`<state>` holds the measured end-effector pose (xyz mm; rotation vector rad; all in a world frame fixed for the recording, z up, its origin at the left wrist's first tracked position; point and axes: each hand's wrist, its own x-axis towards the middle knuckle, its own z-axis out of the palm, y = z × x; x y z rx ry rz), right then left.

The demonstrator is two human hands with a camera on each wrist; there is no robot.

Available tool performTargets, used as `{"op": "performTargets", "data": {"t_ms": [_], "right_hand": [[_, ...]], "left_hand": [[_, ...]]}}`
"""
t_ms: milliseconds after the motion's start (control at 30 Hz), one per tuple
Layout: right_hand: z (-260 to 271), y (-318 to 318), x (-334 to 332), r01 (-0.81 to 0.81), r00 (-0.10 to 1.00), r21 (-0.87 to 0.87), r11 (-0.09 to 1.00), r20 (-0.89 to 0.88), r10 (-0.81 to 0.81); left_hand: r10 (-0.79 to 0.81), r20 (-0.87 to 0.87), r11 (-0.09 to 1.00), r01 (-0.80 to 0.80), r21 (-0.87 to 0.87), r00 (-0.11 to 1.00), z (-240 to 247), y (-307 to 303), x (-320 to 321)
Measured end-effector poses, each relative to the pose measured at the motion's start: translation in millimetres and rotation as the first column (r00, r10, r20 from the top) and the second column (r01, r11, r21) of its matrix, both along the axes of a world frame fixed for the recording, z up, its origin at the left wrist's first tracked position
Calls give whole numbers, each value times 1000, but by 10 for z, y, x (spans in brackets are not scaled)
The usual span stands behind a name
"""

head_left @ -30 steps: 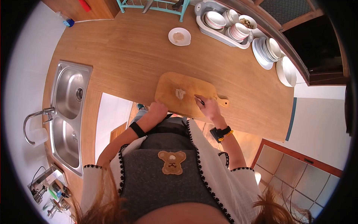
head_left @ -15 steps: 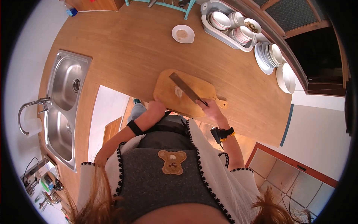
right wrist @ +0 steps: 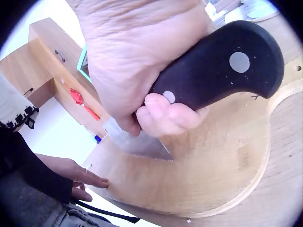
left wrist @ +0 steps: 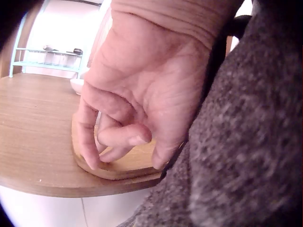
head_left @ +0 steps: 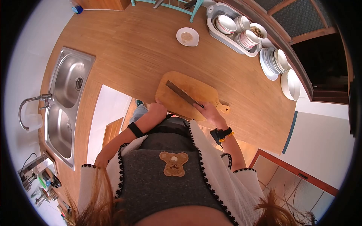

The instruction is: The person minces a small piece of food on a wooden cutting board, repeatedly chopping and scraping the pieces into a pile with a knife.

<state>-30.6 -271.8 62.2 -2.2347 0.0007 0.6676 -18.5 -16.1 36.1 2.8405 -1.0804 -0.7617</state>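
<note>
My right hand grips the black riveted handle of a kitchen knife. Its long, broad metal blade slants across the wooden cutting board, pointing to the board's far left in the head view. The small pale heap seen earlier on the board is hidden by the blade. At the board's near left corner is my left hand. In the left wrist view, this hand has loosely bent fingers, fingertips right at the board's rim, holding nothing.
A small white dish with pale powder stands behind the board. Farther right are a grey rack of bowls, stacked plates and a large white bowl. A double steel sink lies to the left.
The knife, seen nearly end-on at first, has turned to show its blade, then dropped over the board across the pale heap. My left hand stays at the board's corner.
</note>
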Motion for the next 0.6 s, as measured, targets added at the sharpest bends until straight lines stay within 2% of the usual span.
{"op": "performTargets", "data": {"t_ms": [100,167,200,233,300,367,600], "right_hand": [[66,-2,25,-16,1000,-1,1000,16,16],[88,24,24,-7,1000,12,1000,12,7],[117,80,-14,-13,997,33,999,73,11],[129,136,-66,-19,991,52,998,130,12],[66,280,-164,9,990,60,998,140,-18],[21,413,-198,30,991,61,998,132,-38],[-112,436,-324,161,974,71,984,152,-171]], "left_hand": [[23,11,999,-23,43,1000,-14,-24,-19],[-20,91,997,13,74,996,-44,-27,-36],[-27,89,997,20,76,996,-40,-34,-25],[-35,41,995,30,97,999,-38,-48,-22],[-48,-6,992,49,118,999,-5,-85,4],[-19,-119,971,46,233,993,61,-127,22],[-3,-11,986,5,168,1000,-33,-69,-48]]}}
